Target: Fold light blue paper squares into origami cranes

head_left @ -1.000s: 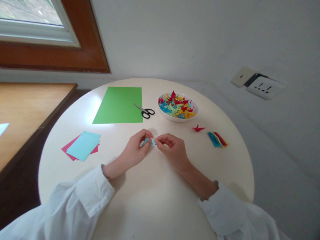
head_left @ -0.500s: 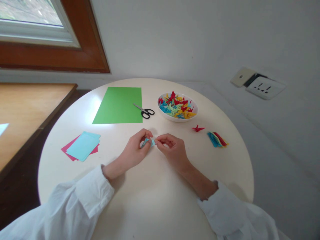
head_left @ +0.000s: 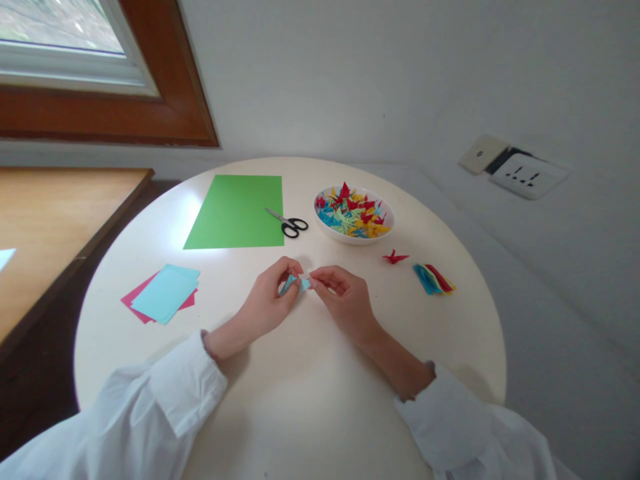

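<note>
Between my hands is a small folded piece of light blue paper (head_left: 304, 285), partly hidden by fingers. My left hand (head_left: 274, 288) pinches it between thumb and fingers. At its right tip, my right hand (head_left: 344, 293) grips the paper with thumb and forefinger. A red paper crane (head_left: 395, 257) lies on the table to the right of my hands. Beyond them a white bowl (head_left: 336, 235) is heaped with paper cranes in red, yellow, blue and pale green.
Black-handled scissors (head_left: 293, 227) rest partly on a green sheet (head_left: 240, 210). Blue and pink paper sheets (head_left: 165, 293) lie at left. A fanned bundle of coloured paper pieces (head_left: 433, 279) lies at right on the round white table (head_left: 300, 413). A wall socket (head_left: 525, 175) is at far right.
Almost nothing differs. The whole view has shifted by a few pixels, and both hands keep their pinch on the blue paper.
</note>
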Demonstrator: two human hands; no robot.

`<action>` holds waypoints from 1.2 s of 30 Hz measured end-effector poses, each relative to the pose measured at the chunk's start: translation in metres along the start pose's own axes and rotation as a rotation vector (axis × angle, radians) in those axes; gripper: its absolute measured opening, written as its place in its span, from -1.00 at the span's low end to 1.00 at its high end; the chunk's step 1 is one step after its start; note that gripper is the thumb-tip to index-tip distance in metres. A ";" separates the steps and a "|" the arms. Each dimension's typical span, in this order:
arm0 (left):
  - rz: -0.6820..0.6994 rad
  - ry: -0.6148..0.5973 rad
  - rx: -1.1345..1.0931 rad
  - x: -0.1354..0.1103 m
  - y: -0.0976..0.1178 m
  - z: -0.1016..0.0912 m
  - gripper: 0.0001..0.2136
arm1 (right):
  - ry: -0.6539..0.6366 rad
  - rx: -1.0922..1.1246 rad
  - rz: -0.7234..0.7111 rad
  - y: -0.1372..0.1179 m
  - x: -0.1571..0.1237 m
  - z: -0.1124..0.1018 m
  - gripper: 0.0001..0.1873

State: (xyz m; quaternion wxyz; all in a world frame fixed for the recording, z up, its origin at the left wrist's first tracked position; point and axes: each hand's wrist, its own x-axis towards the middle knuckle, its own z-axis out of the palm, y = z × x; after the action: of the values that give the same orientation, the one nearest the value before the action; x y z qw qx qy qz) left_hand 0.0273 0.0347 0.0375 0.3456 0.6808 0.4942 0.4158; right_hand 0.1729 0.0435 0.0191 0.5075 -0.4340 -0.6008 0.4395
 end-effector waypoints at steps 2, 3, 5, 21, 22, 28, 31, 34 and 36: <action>-0.002 0.004 0.001 0.000 0.000 0.000 -0.94 | -0.006 -0.005 -0.011 0.001 0.000 -0.001 -0.89; -0.002 0.005 0.000 0.000 0.000 0.000 -0.94 | -0.008 -0.009 -0.017 0.002 0.000 -0.001 -0.89; -0.001 0.007 0.001 0.000 -0.001 0.000 -0.94 | -0.010 -0.014 -0.027 0.003 0.000 -0.002 -0.90; 0.029 0.009 0.016 0.001 -0.003 0.000 -0.92 | 0.002 -0.017 0.010 0.001 0.001 0.001 -0.81; 0.032 0.005 0.021 0.001 -0.003 0.000 -0.91 | 0.001 -0.019 0.007 0.001 0.001 0.001 -0.82; 0.050 -0.026 0.024 0.000 -0.004 0.000 -0.90 | -0.004 -0.078 -0.041 0.000 0.001 0.000 -0.85; 0.060 -0.027 0.032 0.000 -0.005 0.000 -0.90 | -0.007 -0.105 -0.063 -0.001 0.000 0.000 -0.86; 0.071 -0.029 0.038 0.000 -0.005 0.000 -0.90 | -0.011 -0.117 -0.071 -0.001 0.000 0.000 -0.87; 0.074 -0.032 0.047 0.000 -0.004 0.000 -0.90 | -0.014 -0.118 -0.074 -0.001 0.000 0.000 -0.88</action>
State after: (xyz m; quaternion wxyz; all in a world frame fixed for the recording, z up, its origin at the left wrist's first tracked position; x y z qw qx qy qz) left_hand 0.0254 0.0358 0.0340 0.3216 0.7132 0.4727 0.4056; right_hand 0.1729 0.0437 0.0202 0.4927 -0.4377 -0.6447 0.3873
